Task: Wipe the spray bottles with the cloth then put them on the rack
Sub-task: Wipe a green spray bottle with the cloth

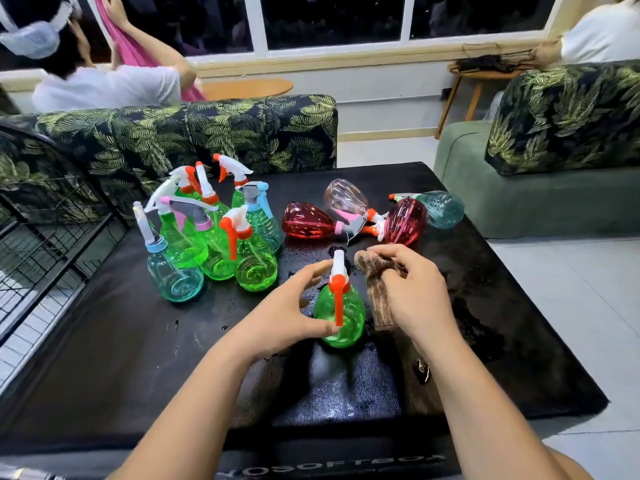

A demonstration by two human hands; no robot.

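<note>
On the black tabletop [138, 341] a green spray bottle [341, 313] stands upright, the left hand [287, 313] cupped against its side. The right hand [412, 292] grips a brown cloth [375, 285] just beside it. Upright bottles [214, 237] cluster at left; four bottles [370, 216] lie toppled behind.

Left hand [284, 317] and right hand [412, 292], both bare: no gloves, rings, watch or wristband visible. Forearms likewise uncovered along their whole visible length; no sleeve edge enters the frame.
</note>
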